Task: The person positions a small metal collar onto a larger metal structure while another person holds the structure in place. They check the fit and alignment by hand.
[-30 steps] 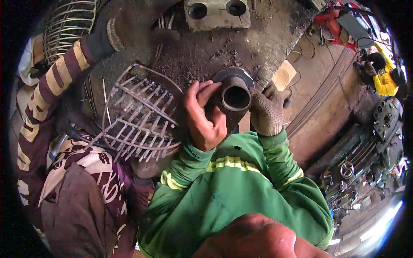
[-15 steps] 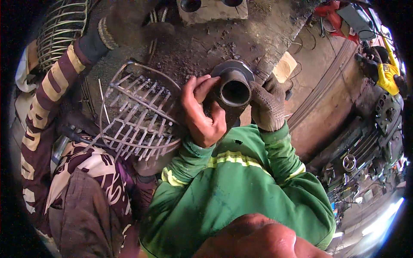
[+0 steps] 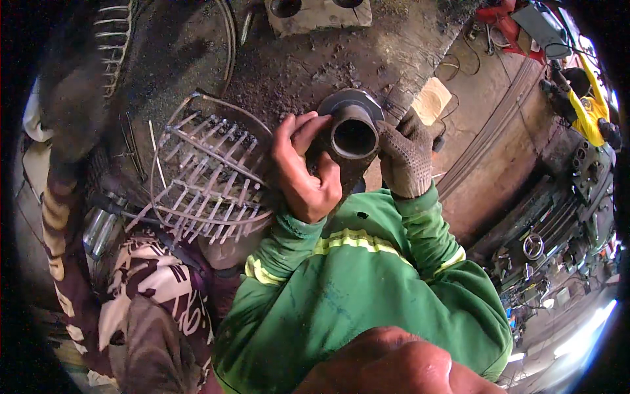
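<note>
A short metal pipe (image 3: 354, 140) with a round flange (image 3: 348, 99) at its far end stands in front of me, its hollow mouth turned up toward me. My bare left hand (image 3: 305, 167) curls against its left side, fingertips at the flange and thumb below. On the right side, my right hand (image 3: 405, 157), in a dirty knit glove, closes around the flange's edge. Its fingertips are partly hidden behind the pipe. A welded metal-rod grate (image 3: 210, 172) with a bent rod frame lies just left of my left hand.
A wooden block (image 3: 321, 18) with round holes sits at the far side of the grimy work surface (image 3: 315, 59). To my left is a co-worker's patterned sleeve (image 3: 59, 230), near a shiny metal cylinder (image 3: 98, 230). Another person (image 3: 590, 115) in yellow is at far right, beyond a pale wood piece (image 3: 431, 102).
The co-worker's gloved arm has swung left and back from over the far side of the surface, and is blurred. My hands and the flanged pipe stay nearly in place.
</note>
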`<action>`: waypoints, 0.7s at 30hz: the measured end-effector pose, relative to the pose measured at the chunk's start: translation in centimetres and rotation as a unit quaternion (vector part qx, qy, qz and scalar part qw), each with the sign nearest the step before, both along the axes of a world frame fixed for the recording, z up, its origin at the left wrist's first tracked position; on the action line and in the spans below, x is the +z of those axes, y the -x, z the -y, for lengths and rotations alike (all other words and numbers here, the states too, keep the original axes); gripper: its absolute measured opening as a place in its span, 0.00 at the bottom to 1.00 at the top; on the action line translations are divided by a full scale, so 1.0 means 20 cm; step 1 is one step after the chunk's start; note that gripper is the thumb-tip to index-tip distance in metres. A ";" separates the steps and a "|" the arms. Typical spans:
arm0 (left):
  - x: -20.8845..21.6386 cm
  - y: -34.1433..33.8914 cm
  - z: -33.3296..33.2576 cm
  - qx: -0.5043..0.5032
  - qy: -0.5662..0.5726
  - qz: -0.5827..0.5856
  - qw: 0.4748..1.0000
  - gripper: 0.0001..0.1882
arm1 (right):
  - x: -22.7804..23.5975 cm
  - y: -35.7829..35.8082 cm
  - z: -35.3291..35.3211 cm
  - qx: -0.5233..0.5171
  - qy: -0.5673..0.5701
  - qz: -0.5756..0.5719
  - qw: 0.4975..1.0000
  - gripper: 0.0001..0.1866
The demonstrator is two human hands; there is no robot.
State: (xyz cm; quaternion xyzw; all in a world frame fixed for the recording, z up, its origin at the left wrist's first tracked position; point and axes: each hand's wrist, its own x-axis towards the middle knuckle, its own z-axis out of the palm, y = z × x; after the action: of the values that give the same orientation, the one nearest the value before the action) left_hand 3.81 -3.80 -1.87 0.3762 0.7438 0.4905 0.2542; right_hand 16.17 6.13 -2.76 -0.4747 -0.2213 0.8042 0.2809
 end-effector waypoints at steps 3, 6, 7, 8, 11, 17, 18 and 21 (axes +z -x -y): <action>0.00 0.00 -0.01 -0.001 -0.006 0.000 1.000 0.39 | -0.01 0.00 0.01 -0.010 -0.004 -0.013 1.000 0.20; 0.00 0.01 -0.01 -0.009 -0.009 -0.012 1.000 0.39 | -0.07 -0.02 0.01 0.017 -0.026 0.031 0.999 0.20; 0.00 0.01 -0.01 -0.014 -0.007 -0.019 1.000 0.39 | -0.04 -0.01 0.02 0.002 -0.016 0.020 1.000 0.20; -0.01 0.01 0.00 -0.005 -0.011 -0.010 1.000 0.39 | 0.00 0.02 0.00 -0.012 -0.009 0.006 1.000 0.20; -0.01 0.00 -0.01 -0.003 -0.013 -0.014 1.000 0.39 | -0.01 0.03 0.01 -0.025 -0.001 0.014 1.000 0.18; -0.01 0.01 -0.01 0.004 -0.008 0.007 1.000 0.39 | -0.03 0.02 0.01 -0.023 -0.007 0.030 0.999 0.16; -0.01 0.00 -0.01 0.005 -0.007 0.009 1.000 0.39 | -0.02 0.04 0.01 -0.035 -0.002 0.017 0.999 0.17; -0.01 0.01 -0.01 0.005 -0.008 0.012 1.000 0.39 | -0.05 0.01 0.01 -0.029 0.006 0.003 1.000 0.17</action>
State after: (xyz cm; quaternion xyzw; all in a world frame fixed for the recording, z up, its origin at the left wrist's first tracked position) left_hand 3.63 -3.58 -1.97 0.3684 0.7389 0.5020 0.2577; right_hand 15.89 5.91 -3.76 -0.4852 -0.2034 0.7955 0.3004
